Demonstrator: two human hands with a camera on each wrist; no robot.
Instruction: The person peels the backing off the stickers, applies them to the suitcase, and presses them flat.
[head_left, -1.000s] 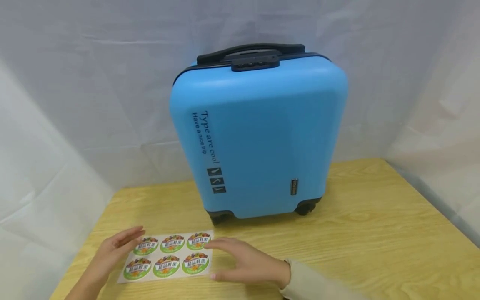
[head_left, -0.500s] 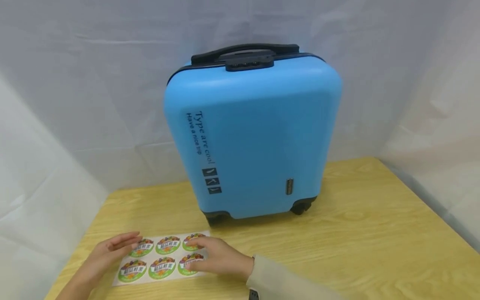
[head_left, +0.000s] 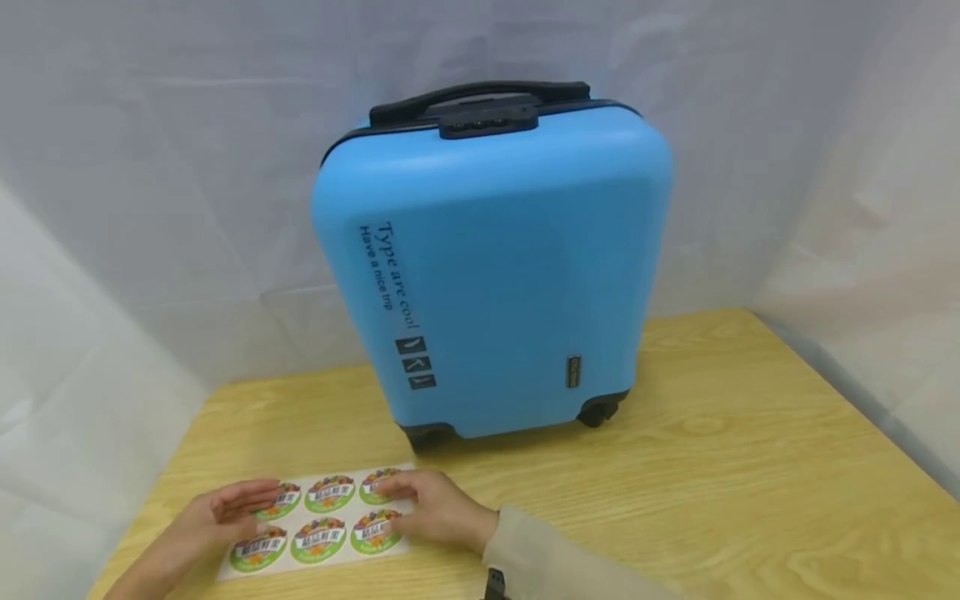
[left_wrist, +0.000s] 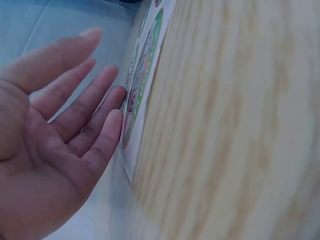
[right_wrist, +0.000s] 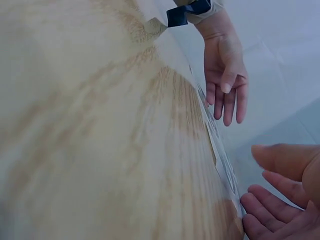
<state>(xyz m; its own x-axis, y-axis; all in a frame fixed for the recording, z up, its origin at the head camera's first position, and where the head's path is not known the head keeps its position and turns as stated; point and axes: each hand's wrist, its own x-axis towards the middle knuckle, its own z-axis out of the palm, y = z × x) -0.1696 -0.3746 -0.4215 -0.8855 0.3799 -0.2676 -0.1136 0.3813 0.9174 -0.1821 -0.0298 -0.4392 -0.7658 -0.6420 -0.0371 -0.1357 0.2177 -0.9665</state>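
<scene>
A white sheet [head_left: 349,510] of round green fruit stickers lies flat on the table, left of centre in the head view. My left hand [head_left: 213,521] is at its left end with fingers spread, the tips over the left stickers. In the left wrist view those fingers [left_wrist: 107,132] are loosely extended beside the sheet's edge, thumb apart and palm free. My right hand [head_left: 442,510] overlaps the sheet's right end, thumb and fingers over the two right stickers. Seen from the right wrist, its fingers [right_wrist: 267,207] are relaxed at the sheet's edge, thumb raised apart.
A blue hard-shell suitcase [head_left: 517,283] with a black top handle [head_left: 480,92] stands upright behind the sheet. Its wheels rest on the wood-grain table [head_left: 750,450]. White cloth [head_left: 150,208] hangs behind and at both sides. A dark band [head_left: 495,583] circles the right wrist.
My right hand has moved left from the sheet's right edge onto the right stickers. My left hand has sunk slightly and its thumb has dropped. The whole head view has shifted a little.
</scene>
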